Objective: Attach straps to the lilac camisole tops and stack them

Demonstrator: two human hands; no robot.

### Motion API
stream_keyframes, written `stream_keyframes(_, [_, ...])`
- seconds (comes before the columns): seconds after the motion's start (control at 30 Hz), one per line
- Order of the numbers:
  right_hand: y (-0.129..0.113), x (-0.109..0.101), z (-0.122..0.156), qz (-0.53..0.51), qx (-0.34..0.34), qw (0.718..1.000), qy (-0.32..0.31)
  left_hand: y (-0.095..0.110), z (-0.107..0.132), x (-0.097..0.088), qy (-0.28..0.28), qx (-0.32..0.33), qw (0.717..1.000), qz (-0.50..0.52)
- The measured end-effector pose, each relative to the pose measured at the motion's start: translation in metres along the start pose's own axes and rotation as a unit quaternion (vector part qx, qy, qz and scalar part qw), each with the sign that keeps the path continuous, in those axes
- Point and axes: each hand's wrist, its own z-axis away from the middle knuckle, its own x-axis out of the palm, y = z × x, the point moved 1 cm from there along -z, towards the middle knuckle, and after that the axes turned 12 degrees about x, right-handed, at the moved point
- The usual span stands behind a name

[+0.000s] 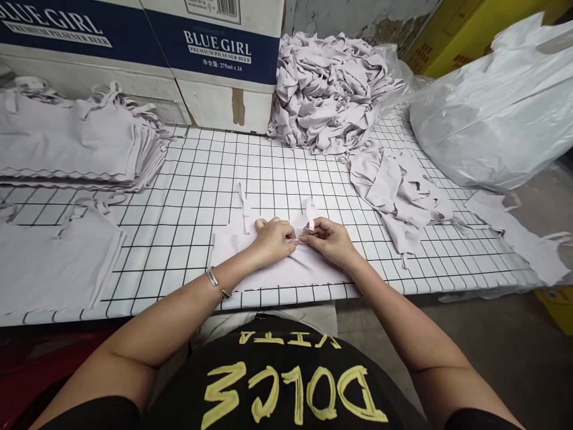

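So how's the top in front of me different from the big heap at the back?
The top is spread mostly flat, but the heap is crumpled and tangled. The top is one piece, while the heap is lots of cloth bunched up high. The left hand and right hand are on the top; no hand touches the heap. Both are pale, pinkish-grey cloth.

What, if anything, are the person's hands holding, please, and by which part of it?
The left hand and right hand pinch the pale garment near its upper edge, beside one strap; finer detail is too small to tell.
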Motion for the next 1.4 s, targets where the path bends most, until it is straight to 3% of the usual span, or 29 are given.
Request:
stream_keyframes(0.57, [-0.003, 0.006, 0.006, 0.021, -0.041, 0.999, 0.013, 0.001, -0.001, 0.0, 0.0, 0.0, 1.0, -0.001])
stream_keyframes(0.8, [-0.006, 0.01, 0.012, 0.194, -0.146, 0.965, 0.098, 0.003, -0.002, 0.0, -0.002, -0.003, 1.0, -0.006])
stream_keyframes(0.93, [-0.004, 0.009, 0.006, 0.054, -0.078, 0.994, 0.06, 0.001, -0.001, -0.001, 0.006, 0.0, 1.0, 0.009])
stream_keyframes(1.07, [-0.003, 0.004, 0.005, -0.064, -0.019, 0.997, 0.031, -0.003, 0.002, -0.001, 0.009, 0.016, 0.999, 0.038])
stream_keyframes(1.4, [0.0, -0.004, 0.023, 0.052, -0.098, 0.993, 0.037, -0.007, 0.002, 0.004, 0.023, 0.045, 0.999, 0.005])
